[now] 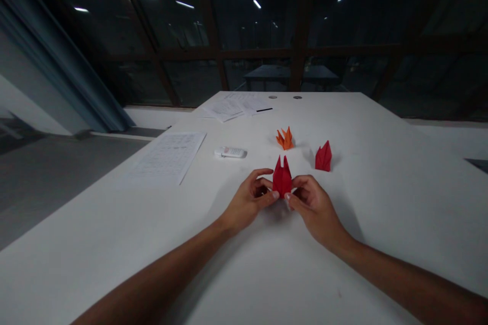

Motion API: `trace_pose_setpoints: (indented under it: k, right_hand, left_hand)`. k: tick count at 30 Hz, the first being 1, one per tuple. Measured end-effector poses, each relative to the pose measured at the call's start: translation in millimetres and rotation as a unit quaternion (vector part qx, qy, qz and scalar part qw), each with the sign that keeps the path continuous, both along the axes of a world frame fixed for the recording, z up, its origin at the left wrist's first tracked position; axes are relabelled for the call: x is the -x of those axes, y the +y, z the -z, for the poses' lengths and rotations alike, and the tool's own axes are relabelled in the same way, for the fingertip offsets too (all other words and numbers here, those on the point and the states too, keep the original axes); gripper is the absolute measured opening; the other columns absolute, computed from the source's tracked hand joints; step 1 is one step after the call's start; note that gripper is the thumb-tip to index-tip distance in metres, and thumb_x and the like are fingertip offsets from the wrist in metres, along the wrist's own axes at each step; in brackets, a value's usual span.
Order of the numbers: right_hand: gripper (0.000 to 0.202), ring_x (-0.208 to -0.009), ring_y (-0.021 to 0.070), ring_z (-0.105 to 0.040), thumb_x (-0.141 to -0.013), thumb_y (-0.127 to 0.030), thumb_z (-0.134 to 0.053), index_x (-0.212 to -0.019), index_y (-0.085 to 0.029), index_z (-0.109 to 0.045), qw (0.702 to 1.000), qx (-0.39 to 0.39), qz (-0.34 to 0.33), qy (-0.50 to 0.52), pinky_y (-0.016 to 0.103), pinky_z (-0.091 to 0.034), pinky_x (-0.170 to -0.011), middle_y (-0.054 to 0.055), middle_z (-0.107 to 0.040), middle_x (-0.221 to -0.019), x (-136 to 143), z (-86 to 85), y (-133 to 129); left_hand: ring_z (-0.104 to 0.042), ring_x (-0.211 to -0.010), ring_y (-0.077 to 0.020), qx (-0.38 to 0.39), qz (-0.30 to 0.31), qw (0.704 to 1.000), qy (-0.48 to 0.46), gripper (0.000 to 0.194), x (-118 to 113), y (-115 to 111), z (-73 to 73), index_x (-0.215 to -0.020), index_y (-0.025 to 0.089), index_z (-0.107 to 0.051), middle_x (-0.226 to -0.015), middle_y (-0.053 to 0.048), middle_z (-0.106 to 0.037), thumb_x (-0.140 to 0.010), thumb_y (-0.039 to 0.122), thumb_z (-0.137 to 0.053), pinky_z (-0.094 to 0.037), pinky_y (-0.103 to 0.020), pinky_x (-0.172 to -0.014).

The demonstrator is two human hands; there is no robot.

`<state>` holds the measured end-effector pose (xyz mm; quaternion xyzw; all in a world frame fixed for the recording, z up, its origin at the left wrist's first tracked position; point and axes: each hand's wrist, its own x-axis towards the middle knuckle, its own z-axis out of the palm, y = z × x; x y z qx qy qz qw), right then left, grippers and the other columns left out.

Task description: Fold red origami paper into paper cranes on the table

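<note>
Between my two hands stands a red folded-paper origami piece (282,179), upright with two pointed tips at its top. My left hand (252,195) grips its lower left side, thumb in front and fingers curled behind. At the lower right side, my right hand (311,205) pinches it with the thumb and bent fingers. Just beyond it sits an orange origami piece (285,138) with several spiky points. A second red origami piece (324,156) stands to the right, apart from my hands.
A white remote-like device (230,152) lies left of the origami on the white table (381,188). Printed sheets (168,155) rest at the left edge, with more papers (229,106) and a black pen (264,109) at the back. Dark windows stand behind the table.
</note>
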<state>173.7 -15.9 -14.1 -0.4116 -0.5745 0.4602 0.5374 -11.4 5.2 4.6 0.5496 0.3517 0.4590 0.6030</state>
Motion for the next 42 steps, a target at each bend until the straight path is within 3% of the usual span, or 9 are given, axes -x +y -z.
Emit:
trace_pose_setpoints:
  k: [3, 7, 12, 17, 22, 29, 33, 39, 42]
  right_hand:
    - [0.031, -0.077, 0.0168, -0.061, -0.086, -0.025, -0.071, -0.111, -0.025, -0.053, 1.0, -0.015, 0.007, 0.012, 0.03, -0.049, -0.07, 0.001, -0.066, -0.095, -0.8, -1.6, -0.8]
    - [0.011, -0.083, 0.0188, -0.06, -0.088, -0.019, -0.067, -0.097, -0.024, -0.064, 0.993, -0.091, 0.013, -0.071, 0.032, -0.049, -0.075, 0.002, -0.064, -0.091, -5.0, -5.0, -2.6]
    - [0.013, -0.106, 0.0216, -0.061, -0.088, -0.013, -0.066, -0.092, -0.025, -0.065, 0.977, -0.178, 0.018, -0.117, 0.034, -0.05, -0.087, 0.006, -0.061, -0.118, -10.6, -8.4, -4.0]
    - [0.013, -0.11, 0.0209, -0.062, -0.092, -0.015, -0.063, -0.098, -0.027, -0.063, 0.973, -0.195, -0.038, -0.119, 0.036, -0.048, -0.096, 0.005, -0.065, -0.116, -15.5, -4.5, -2.8]
    - [0.011, -0.105, 0.0222, -0.063, -0.093, -0.019, -0.063, -0.101, -0.026, -0.064, 0.976, -0.18, -0.087, -0.09, 0.036, -0.05, -0.089, 0.007, -0.065, -0.115, -17.0, -3.2, -5.3]
    - [0.012, -0.094, 0.0235, -0.063, -0.09, -0.02, -0.063, -0.101, -0.025, -0.065, 0.977, -0.169, -0.076, -0.103, 0.037, -0.051, -0.083, 0.007, -0.066, -0.102, -16.2, -10.3, -7.9]
    - [0.009, -0.09, 0.0217, -0.062, -0.09, -0.021, -0.064, -0.097, -0.025, -0.06, 0.984, -0.138, -0.037, -0.11, 0.036, -0.05, -0.081, 0.005, -0.065, -0.098, -14.3, -5.9, -9.8]
    - [0.049, -0.087, 0.02, -0.063, -0.089, -0.029, -0.069, -0.133, -0.028, -0.048, 0.998, -0.027, -0.029, -0.044, 0.037, -0.051, -0.084, 0.001, -0.066, -0.095, -9.4, -1.4, -9.5]
    - [0.045, -0.088, 0.0203, -0.063, -0.091, -0.033, -0.068, -0.132, -0.025, -0.052, 0.998, 0.006, -0.068, -0.002, 0.036, -0.051, -0.082, 0.002, -0.066, -0.094, -8.9, -3.0, -6.0]
  left_hand:
    - [-0.062, -0.083, -0.0143, -0.028, 0.015, 0.999, 0.026, 0.053, 2.4, 1.4, 1.6, -0.126, 0.021, -0.06, -0.094, -0.002, -0.069, -0.079, 0.028, -0.082, -0.045, -0.027, -0.076]
    - [-0.064, -0.091, -0.019, -0.064, 0.035, 0.995, 0.069, 0.026, 4.2, 1.5, 4.4, -0.104, 0.016, -0.069, -0.099, -0.007, -0.069, -0.082, 0.026, -0.078, -0.048, -0.03, -0.079]
    - [-0.065, -0.098, -0.0204, -0.166, 0.009, 0.98, 0.111, 0.013, 5.1, -3.0, 3.6, -0.097, 0.018, -0.069, -0.112, -0.009, -0.067, -0.084, 0.018, -0.072, -0.05, -0.032, -0.081]
    - [-0.062, -0.109, -0.0218, -0.329, -0.034, 0.922, 0.198, 0.025, 8.5, -9.1, -5.5, -0.098, 0.02, -0.068, -0.132, -0.011, -0.063, -0.079, 0.004, -0.066, -0.051, -0.034, -0.086]
    - [-0.063, -0.107, -0.0231, -0.441, 0.009, 0.873, 0.206, 0.033, 11.2, -12.3, -14.4, -0.1, 0.02, -0.065, -0.13, -0.01, -0.068, -0.073, 0.002, -0.065, -0.049, -0.042, -0.095]
    - [-0.066, -0.099, -0.0222, -0.36, 0.006, 0.911, 0.199, 0.029, 9.7, -15.8, -15.1, -0.104, 0.021, -0.068, -0.114, -0.009, -0.074, -0.08, 0.005, -0.061, -0.053, -0.037, -0.085]
    - [-0.067, -0.088, -0.0196, -0.244, -0.011, 0.951, 0.191, 0.018, 7.8, -16.8, -12.4, -0.103, 0.019, -0.071, -0.1, -0.008, -0.074, -0.085, 0.018, -0.069, -0.052, -0.032, -0.078]
    - [-0.068, -0.085, -0.018, -0.056, 0.011, 0.996, 0.072, 0.025, -0.2, -13.0, -5.9, -0.101, 0.016, -0.068, -0.094, -0.006, -0.076, -0.082, 0.028, -0.079, -0.049, -0.029, -0.079]
    - [-0.067, -0.082, -0.0172, -0.011, 0.056, 0.998, 0.04, 0.026, -1.9, -11.3, -3.5, -0.094, 0.015, -0.067, -0.088, -0.006, -0.075, -0.08, 0.03, -0.081, -0.048, -0.028, -0.078]
